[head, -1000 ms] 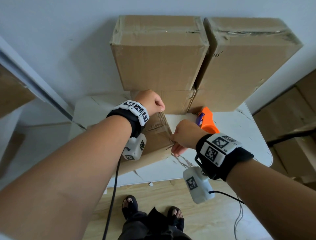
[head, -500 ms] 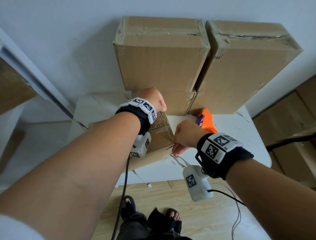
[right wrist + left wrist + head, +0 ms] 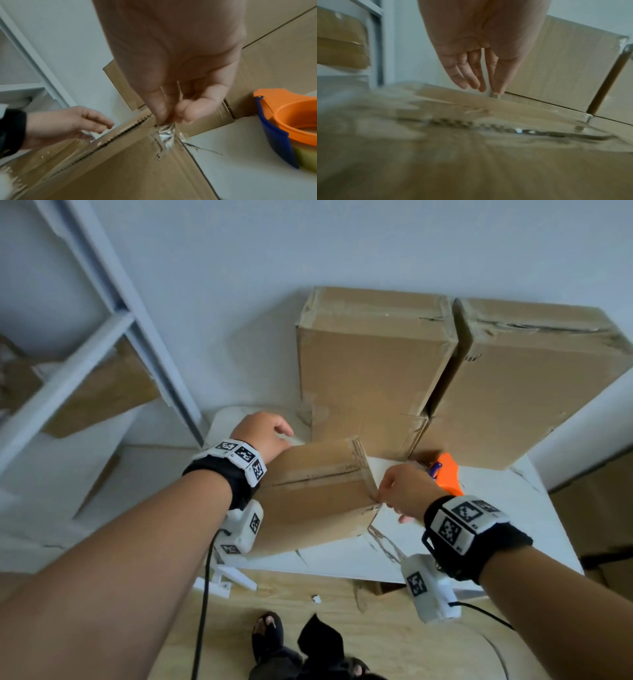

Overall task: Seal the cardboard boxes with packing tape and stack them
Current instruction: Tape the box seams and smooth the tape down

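So starting over on the left there's a white shelving frame [image 3: 102, 337] with some cardboard tucked into it, nothing to do with the job as far as I can tell. Then the left hand [image 3: 262, 433] comes in over the far left end of the small cardboard box [image 3: 315, 494], which sits on the white table [image 3: 513, 515] just in front of the stacked boxes. In the left wrist view the fingers [image 3: 471, 75] are straight and close together, pointing down at the box's far edge, relaxed rather than clamped on anything; whether the tips actually touch the cardboard I can't tell, too blurry. My guess is that hand is there to steady the box so it doesn't slide while the other end gets worked on. Along the top runs the center seam [image 3: 109, 138], and it looks like clear tape lies over it. On to the right end: the right hand [image 3: 407, 491] has thumb and fingertips [image 3: 159, 115] pinched on a crinkled bit of clear tape [image 3: 165, 134] right at the box's corner edge, probably pressing or folding the tape end down over the side so the seal holds. Behind it stand two big boxes [image 3: 370, 371] side by side against the wall, on top of lower ones. Just right of the pinching hand, the orange tape dispenser [image 3: 448, 477] is parked on the table within easy reach, which makes sense if more strips are coming.
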The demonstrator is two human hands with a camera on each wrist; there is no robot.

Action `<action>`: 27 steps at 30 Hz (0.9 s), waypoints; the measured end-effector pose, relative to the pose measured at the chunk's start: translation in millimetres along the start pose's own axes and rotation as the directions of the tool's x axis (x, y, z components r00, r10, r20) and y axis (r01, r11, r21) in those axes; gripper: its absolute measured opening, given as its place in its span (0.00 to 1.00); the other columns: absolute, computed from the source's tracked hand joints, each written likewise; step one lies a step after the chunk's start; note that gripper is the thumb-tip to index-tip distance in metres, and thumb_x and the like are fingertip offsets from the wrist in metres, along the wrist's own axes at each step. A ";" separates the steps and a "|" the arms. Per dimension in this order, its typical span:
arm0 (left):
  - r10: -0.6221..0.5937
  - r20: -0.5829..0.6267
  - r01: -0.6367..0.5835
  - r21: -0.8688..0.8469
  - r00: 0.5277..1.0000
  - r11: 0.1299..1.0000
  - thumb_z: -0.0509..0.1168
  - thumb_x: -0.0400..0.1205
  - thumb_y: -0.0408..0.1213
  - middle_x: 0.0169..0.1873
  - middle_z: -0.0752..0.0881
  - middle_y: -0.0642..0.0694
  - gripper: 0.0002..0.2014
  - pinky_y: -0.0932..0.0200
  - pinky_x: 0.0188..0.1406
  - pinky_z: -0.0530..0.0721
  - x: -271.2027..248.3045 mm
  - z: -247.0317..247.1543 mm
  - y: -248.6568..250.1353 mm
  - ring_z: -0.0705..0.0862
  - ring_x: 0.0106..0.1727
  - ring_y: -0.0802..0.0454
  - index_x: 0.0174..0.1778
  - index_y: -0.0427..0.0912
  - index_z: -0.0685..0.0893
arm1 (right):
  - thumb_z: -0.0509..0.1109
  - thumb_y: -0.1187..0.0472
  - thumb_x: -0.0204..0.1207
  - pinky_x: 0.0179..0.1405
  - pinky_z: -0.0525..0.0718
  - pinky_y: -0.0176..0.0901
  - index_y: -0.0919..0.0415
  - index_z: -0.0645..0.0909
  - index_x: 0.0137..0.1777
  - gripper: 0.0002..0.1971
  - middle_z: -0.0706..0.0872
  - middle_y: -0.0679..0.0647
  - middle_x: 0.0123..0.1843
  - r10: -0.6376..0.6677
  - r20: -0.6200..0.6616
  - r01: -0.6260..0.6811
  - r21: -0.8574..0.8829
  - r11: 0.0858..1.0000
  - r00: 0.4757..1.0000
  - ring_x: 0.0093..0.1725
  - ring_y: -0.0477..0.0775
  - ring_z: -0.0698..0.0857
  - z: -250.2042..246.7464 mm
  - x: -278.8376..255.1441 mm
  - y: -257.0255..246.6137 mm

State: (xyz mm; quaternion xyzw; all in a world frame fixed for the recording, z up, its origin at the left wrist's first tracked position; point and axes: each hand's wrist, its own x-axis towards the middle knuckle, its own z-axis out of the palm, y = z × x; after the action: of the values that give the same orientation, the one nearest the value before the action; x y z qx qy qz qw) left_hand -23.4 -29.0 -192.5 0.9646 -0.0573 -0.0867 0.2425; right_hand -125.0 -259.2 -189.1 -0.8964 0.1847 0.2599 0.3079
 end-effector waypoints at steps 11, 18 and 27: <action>-0.503 0.238 0.506 0.056 0.831 0.861 0.69 0.75 0.59 0.67 0.80 0.37 0.36 0.49 0.61 0.83 -43.6 -19.5 -65.4 0.84 0.61 0.38 0.72 0.36 0.75 | 0.67 0.67 0.79 0.49 0.91 0.53 0.63 0.82 0.41 0.06 0.90 0.60 0.32 -0.079 0.061 0.073 0.096 0.993 0.995 0.35 0.56 0.91 10.9 -3.7 -20.9; -0.545 0.044 0.546 -0.008 0.837 0.838 0.70 0.76 0.51 0.58 0.83 0.36 0.29 0.55 0.50 0.78 -46.2 -55.0 -76.2 0.82 0.54 0.40 0.65 0.33 0.77 | 0.66 0.68 0.76 0.52 0.90 0.55 0.66 0.85 0.41 0.07 0.92 0.64 0.40 -0.205 0.003 0.204 0.110 0.973 0.979 0.43 0.59 0.93 29.2 1.5 -70.7; -0.561 -0.017 0.556 -0.107 0.828 0.824 0.72 0.72 0.51 0.70 0.78 0.43 0.36 0.54 0.63 0.77 2.1 -91.5 -123.8 0.79 0.67 0.41 0.75 0.43 0.72 | 0.65 0.68 0.76 0.52 0.90 0.55 0.72 0.88 0.48 0.11 0.93 0.62 0.41 -0.235 -0.015 0.236 0.078 0.969 0.972 0.45 0.59 0.93 40.6 37.8 -145.2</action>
State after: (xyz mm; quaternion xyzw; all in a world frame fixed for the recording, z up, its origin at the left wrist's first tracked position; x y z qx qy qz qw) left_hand 4.9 121.0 -172.5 0.9280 0.2374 -0.1335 0.2543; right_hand -37.9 -131.6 -172.2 -0.8998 0.0880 0.2116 0.3713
